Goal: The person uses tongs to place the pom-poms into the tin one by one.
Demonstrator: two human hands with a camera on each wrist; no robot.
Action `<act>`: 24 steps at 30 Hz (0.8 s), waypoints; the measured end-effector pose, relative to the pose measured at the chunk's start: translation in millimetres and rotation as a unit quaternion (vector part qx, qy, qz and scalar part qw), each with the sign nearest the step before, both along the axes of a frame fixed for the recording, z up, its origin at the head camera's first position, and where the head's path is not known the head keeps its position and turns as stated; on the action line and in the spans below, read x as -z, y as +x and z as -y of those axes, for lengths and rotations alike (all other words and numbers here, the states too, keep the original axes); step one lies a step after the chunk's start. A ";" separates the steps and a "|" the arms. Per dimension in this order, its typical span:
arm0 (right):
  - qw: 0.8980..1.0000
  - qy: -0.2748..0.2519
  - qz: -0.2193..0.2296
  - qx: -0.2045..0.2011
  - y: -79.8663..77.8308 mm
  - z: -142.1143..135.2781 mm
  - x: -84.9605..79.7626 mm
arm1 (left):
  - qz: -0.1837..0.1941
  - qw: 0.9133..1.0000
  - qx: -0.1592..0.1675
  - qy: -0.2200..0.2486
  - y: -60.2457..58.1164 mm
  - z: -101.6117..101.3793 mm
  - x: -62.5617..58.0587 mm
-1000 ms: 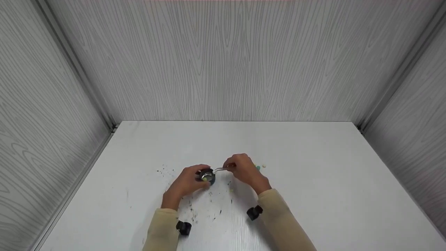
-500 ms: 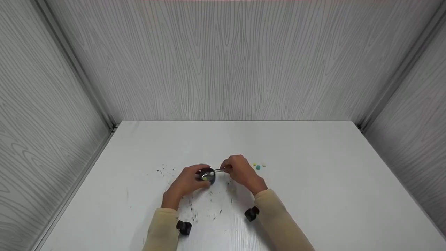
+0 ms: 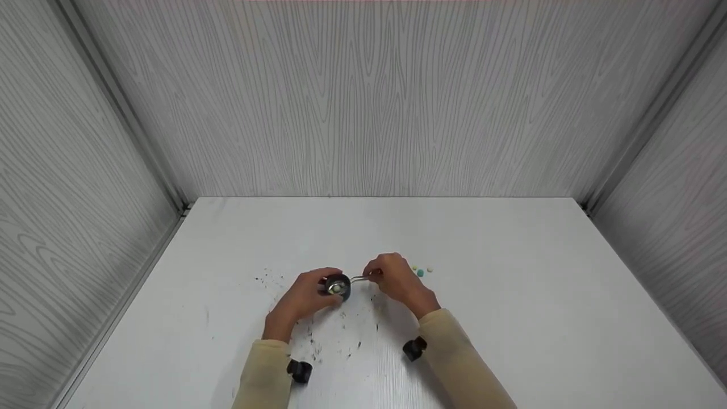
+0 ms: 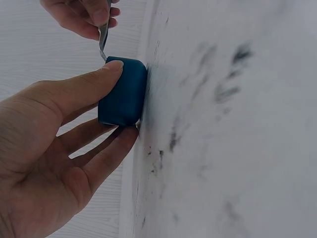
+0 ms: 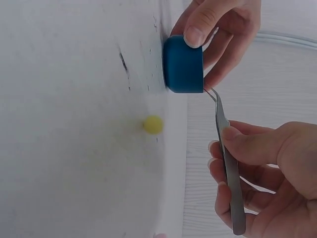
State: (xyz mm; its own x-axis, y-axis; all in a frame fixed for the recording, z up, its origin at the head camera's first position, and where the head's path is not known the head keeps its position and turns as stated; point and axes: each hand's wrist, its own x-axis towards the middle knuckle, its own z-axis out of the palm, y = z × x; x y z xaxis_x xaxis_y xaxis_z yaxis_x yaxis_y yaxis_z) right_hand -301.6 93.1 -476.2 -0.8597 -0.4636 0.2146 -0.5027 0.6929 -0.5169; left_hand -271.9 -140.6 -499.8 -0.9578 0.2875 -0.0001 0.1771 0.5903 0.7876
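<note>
My left hand (image 3: 304, 295) holds a small blue metallic cup (image 4: 124, 94) upright on the table, thumb on one side and fingers on the other. In the head view, pale beads (image 3: 336, 288) show inside the cup. My right hand (image 3: 397, 281) pinches steel tweezers (image 5: 229, 168) with bent tips. Those tips are at the cup's rim, slightly apart in the right wrist view, with no bead visible between them. A yellow ball (image 5: 153, 125) lies on the table near the cup in the right wrist view.
Right of my right hand lie a teal bead (image 3: 420, 272), a small yellow bead (image 3: 414, 267) and a pale bead (image 3: 430, 270). Dark smudges (image 3: 315, 343) mark the white table (image 3: 511, 295). Grey wood-grain panels (image 3: 363, 102) enclose the back and sides.
Half a second ago the tweezer tips reached into the cup beside a whitish bead. Now they have drawn back right to its rim, and my right hand has shifted slightly right. The left hand stays still.
</note>
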 end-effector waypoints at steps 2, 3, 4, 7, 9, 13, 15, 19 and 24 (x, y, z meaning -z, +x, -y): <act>1.000 -0.003 -0.002 -0.001 0.3 -1.7 -1.0 | -0.004 1.000 0.003 -0.001 -0.5 0.3 0.9; 1.000 -0.003 -0.005 -0.002 0.4 -2.6 -1.6 | -0.006 1.000 0.006 -0.001 -0.7 0.5 1.3; 1.000 -0.002 -0.008 -0.001 0.4 -3.6 -2.2 | -0.008 1.000 0.008 -0.001 -0.9 0.7 1.8; 1.000 0.001 -0.019 0.001 1.2 -7.6 -5.1 | -0.014 1.000 0.014 0.003 -1.4 0.9 2.4; 1.000 0.001 -0.021 0.005 2.1 -10.8 -7.7 | -0.013 1.000 0.013 0.005 -1.5 0.9 2.6; 0.999 -0.003 -0.032 0.006 3.9 -17.9 -12.2 | -0.007 1.000 0.009 0.004 -2.1 0.3 2.6; 0.999 -0.005 -0.038 0.004 4.8 -21.4 -14.1 | -0.003 1.000 0.006 0.003 -2.2 0.2 2.3; 0.999 -0.007 -0.036 0.007 6.3 -28.1 -16.0 | -0.002 1.000 0.007 -0.001 -2.5 0.3 2.2; 1.000 -0.005 -0.025 0.016 7.7 -34.5 -16.6 | -0.002 1.000 0.010 0.002 -2.9 0.9 3.0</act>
State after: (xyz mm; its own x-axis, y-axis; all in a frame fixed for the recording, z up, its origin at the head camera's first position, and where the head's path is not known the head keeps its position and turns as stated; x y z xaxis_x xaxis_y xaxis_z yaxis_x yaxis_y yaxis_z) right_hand -294.0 127.6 -459.5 -0.8622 -0.4329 0.2631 -0.5057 0.7042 -0.4984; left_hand -274.9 -141.5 -502.8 -0.9517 0.3071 0.0057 0.1929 0.5831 0.7892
